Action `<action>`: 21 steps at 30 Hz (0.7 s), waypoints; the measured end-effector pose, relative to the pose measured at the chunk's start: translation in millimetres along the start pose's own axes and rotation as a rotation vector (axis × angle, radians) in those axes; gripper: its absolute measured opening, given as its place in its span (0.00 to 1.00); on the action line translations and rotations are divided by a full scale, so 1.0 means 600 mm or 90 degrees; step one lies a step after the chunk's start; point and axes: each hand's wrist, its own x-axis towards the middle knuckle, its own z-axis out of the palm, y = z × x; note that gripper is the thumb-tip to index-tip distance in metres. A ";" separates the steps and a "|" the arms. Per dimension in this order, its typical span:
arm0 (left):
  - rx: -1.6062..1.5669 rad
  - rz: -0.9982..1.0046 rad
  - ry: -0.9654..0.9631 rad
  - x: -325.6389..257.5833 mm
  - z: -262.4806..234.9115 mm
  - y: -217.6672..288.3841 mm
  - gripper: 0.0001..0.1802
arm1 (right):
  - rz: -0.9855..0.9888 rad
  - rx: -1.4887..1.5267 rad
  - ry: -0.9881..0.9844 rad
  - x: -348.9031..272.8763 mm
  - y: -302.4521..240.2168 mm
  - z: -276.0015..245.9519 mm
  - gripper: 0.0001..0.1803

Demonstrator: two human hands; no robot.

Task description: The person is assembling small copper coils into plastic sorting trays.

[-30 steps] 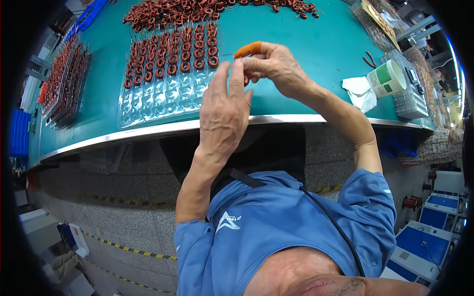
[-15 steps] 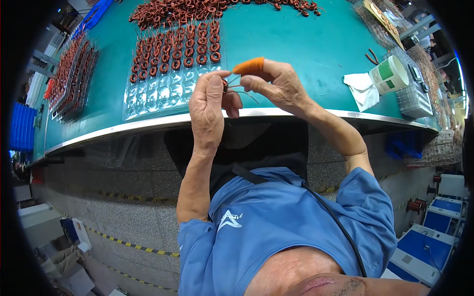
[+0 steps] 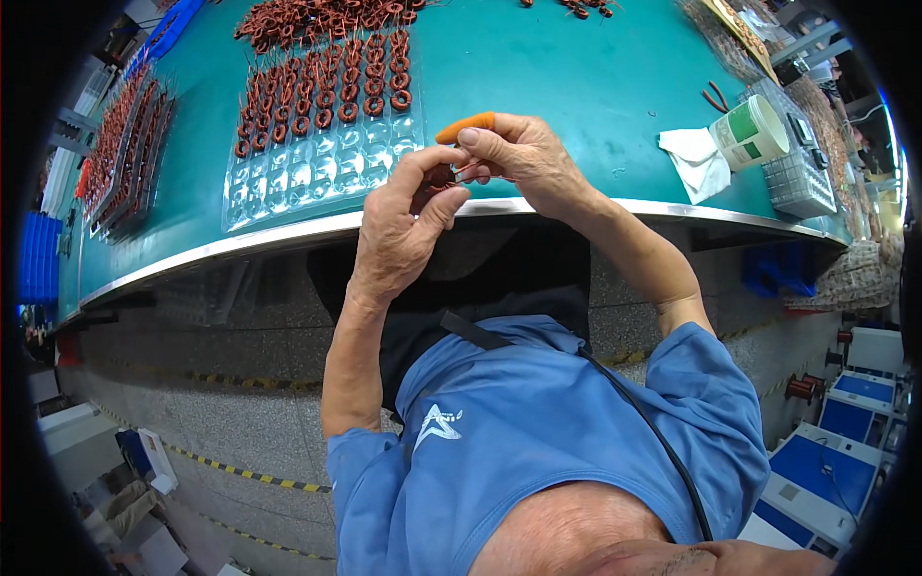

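Above the table's front edge, my left hand (image 3: 396, 228) is closed round a small copper-wound ring coil (image 3: 440, 177), mostly hidden by the fingers. Thin wire leads (image 3: 468, 174) stick out of the coil toward the right. My right hand (image 3: 534, 165), wearing an orange finger cot (image 3: 465, 127), is closed at these leads, its thumb against the covered finger. Just beyond my left hand lies a clear plastic tray (image 3: 279, 195). Rows of similar coils (image 3: 325, 98) fill its far part, and the near pockets hold none.
Loose coils (image 3: 327, 21) are heaped at the far edge. Filled trays (image 3: 130, 149) stand stacked at the left. To the right are a white cloth (image 3: 693, 163), a white-and-green cup (image 3: 749, 134), pliers (image 3: 715, 97) and a clear tray stack (image 3: 799, 187).
My left hand has turned, its thumb now lower and its fingers curled over the coil. My right hand has shifted slightly left, closer to the left. The whole view has moved a little.
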 end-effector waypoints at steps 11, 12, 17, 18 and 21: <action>-0.034 0.015 0.202 0.004 0.012 -0.024 0.11 | -0.393 -0.567 0.175 -0.035 -0.035 0.041 0.07; -0.084 0.039 0.169 -0.001 0.012 -0.018 0.11 | -0.265 -0.445 0.132 -0.031 -0.046 0.028 0.09; -0.278 0.082 0.125 -0.014 0.019 -0.025 0.13 | -0.106 -0.044 0.052 -0.019 -0.010 0.020 0.15; -0.304 0.088 0.129 -0.017 0.018 -0.026 0.14 | -0.003 -0.043 0.070 -0.020 -0.011 0.020 0.17; -0.324 0.086 0.131 -0.021 0.012 -0.030 0.15 | 0.068 0.226 0.039 -0.016 -0.009 0.032 0.18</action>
